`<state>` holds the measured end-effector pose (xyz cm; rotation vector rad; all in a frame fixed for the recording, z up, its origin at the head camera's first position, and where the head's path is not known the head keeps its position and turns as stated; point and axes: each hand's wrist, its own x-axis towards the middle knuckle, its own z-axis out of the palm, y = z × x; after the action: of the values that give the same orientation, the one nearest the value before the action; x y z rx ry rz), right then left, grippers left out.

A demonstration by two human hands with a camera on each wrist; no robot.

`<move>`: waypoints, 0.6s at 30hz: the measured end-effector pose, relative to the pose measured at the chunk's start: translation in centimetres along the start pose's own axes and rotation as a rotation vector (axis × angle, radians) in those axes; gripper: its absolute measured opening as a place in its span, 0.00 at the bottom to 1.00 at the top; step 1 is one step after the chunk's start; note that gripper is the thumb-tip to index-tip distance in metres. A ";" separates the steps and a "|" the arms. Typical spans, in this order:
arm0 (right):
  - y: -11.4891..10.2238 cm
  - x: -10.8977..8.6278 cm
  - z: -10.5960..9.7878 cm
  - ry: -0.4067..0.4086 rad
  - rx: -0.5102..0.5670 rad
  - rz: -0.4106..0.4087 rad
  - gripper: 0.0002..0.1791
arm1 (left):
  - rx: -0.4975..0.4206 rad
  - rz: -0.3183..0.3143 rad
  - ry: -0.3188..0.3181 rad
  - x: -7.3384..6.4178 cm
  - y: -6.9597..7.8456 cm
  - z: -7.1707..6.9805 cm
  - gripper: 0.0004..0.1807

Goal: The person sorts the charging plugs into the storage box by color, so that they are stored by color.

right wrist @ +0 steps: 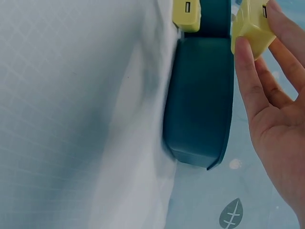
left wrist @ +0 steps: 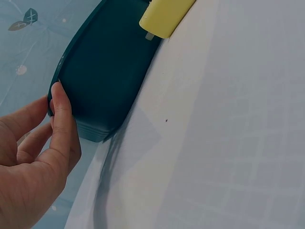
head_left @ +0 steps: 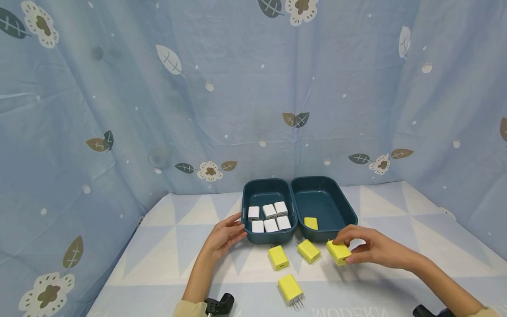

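My right hand (head_left: 376, 248) pinches a yellow USB charger plug (head_left: 338, 252) between thumb and fingers, just in front of the right dark teal bin (head_left: 350, 215). In the right wrist view the held charger (right wrist: 255, 28) appears over the bin's edge, its USB slot showing. My left hand (head_left: 223, 235) grips the left dark teal bin (head_left: 269, 239) at its near left corner, with fingers on both sides of the rim in the left wrist view. Several white chargers (head_left: 270, 211) lie inside that bin. One yellow charger (head_left: 310, 223) is in the right bin.
Three more yellow chargers lie on the patterned cloth in front of the bins: one yellow charger (head_left: 278, 258), another charger (head_left: 308, 251) beside it, and a nearer charger (head_left: 290, 288) with prongs showing. A blue patterned curtain (head_left: 237, 88) hangs behind the table.
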<state>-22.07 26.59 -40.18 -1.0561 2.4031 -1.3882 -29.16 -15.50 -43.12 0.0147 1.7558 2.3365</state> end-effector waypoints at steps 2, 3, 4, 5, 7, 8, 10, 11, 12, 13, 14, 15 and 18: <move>0.0 0.1 0.0 0.017 -0.012 -0.002 0.19 | -0.001 0.000 -0.004 0.0 0.0 0.0 0.29; 0.0 0.1 -0.1 0.026 -0.018 -0.002 0.19 | -0.002 0.000 -0.006 -0.1 0.0 0.0 0.29; 0.0 0.2 -0.1 0.036 -0.024 -0.001 0.19 | -0.003 0.001 -0.007 -0.1 0.0 0.0 0.29; 0.0 0.2 -0.1 0.048 -0.032 -0.001 0.20 | -0.002 0.003 -0.009 -0.1 0.1 0.0 0.29; 0.0 0.4 -0.2 0.072 -0.043 -0.001 0.20 | -0.003 0.004 -0.011 -0.1 0.1 0.0 0.29; 0.0 0.4 -0.2 0.084 -0.043 0.000 0.20 | -0.004 0.003 -0.011 -0.1 0.1 0.0 0.29; -0.1 0.5 -0.2 0.105 -0.043 -0.001 0.21 | -0.006 0.003 -0.012 0.0 0.1 0.0 0.29; -0.1 0.6 -0.3 0.114 -0.039 0.000 0.21 | -0.008 0.002 -0.012 0.0 0.1 0.0 0.29; -0.1 0.7 -0.3 0.122 -0.039 0.003 0.21 | -0.007 0.005 -0.015 0.0 0.0 -0.1 0.29; -0.1 0.8 -0.3 0.130 -0.040 0.005 0.21 | -0.010 0.005 -0.017 0.0 0.0 -0.1 0.29; 0.0 0.9 -0.4 0.139 -0.041 0.007 0.21 | -0.009 0.008 -0.020 -0.1 0.0 -0.1 0.29; 0.0 1.0 -0.4 0.147 -0.048 0.012 0.21 | -0.012 0.007 -0.019 -0.1 0.0 -0.1 0.29; 0.1 1.2 -0.5 0.178 -0.081 0.027 0.22 | -0.011 0.007 -0.019 -0.1 -0.1 -0.1 0.29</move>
<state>-23.27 26.20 -39.73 -0.9508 2.6095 -1.4437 -29.07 -15.60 -43.21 0.0411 1.7371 2.3433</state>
